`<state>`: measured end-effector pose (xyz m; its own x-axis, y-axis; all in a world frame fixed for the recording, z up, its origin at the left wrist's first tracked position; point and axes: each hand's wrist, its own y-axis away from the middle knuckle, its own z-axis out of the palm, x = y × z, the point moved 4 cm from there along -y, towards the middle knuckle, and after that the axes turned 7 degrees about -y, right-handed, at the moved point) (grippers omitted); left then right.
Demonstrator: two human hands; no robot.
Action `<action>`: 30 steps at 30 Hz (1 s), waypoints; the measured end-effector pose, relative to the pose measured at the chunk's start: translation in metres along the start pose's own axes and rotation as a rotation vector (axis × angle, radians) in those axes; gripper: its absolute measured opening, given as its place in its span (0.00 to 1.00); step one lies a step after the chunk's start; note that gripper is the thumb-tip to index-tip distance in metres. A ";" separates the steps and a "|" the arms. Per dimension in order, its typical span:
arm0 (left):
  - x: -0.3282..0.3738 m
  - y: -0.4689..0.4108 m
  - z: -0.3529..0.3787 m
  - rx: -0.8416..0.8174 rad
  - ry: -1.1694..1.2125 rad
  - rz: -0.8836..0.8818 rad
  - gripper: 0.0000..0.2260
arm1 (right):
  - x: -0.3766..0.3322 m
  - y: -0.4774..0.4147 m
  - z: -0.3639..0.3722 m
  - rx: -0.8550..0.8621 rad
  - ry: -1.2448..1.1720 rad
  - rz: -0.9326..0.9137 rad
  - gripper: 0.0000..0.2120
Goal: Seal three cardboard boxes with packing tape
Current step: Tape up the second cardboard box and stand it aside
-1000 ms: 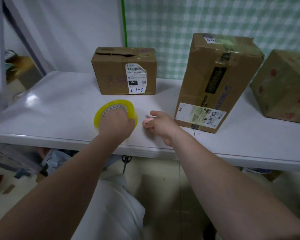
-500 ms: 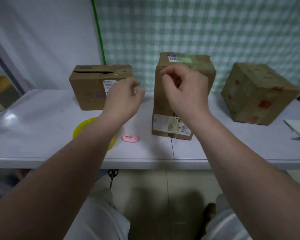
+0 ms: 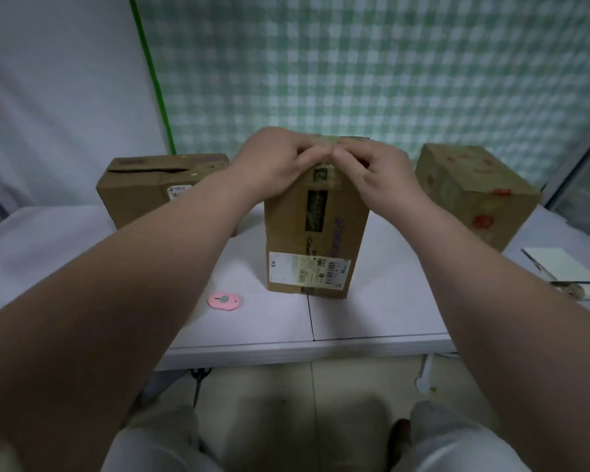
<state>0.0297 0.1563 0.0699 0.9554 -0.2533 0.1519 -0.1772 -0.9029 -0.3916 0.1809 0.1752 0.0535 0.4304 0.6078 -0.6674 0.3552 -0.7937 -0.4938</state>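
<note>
Three cardboard boxes on a smooth white table [image 3: 389, 318], all brown, matte and scuffed.

- Tall box [image 3: 315, 233]: upright, centre of table. Glossy old tape runs down its near face, with a dark printed panel and a white barcode label low down.
- Low box [image 3: 143, 192]: far left, wide and flat, its top flap gaping along a slit.
- Cube box [image 3: 474, 195]: far right, turned corner-on, blotched with red marks.
- Small pink rounded cutter [image 3: 223, 300]: lies flat, near left of the tall box and apart from it.

Both forearms reach forward. The left hand [image 3: 273, 165] and right hand [image 3: 378, 175] sit on the tall box's top near edge, fingers bent, fingertips meeting at the middle. I cannot tell whether they pinch a strip of tape or only press down.
</note>
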 end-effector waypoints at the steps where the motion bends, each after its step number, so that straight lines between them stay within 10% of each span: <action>1: -0.001 0.003 0.002 0.045 0.014 0.029 0.21 | 0.004 0.001 0.001 0.024 -0.007 -0.043 0.13; 30: -0.005 0.038 0.013 0.108 0.127 -0.089 0.36 | 0.004 0.028 0.002 0.041 0.058 0.022 0.30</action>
<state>0.0216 0.1277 0.0430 0.9274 -0.2220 0.3012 -0.0602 -0.8830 -0.4655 0.1908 0.1558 0.0358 0.4853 0.5894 -0.6458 0.3108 -0.8067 -0.5026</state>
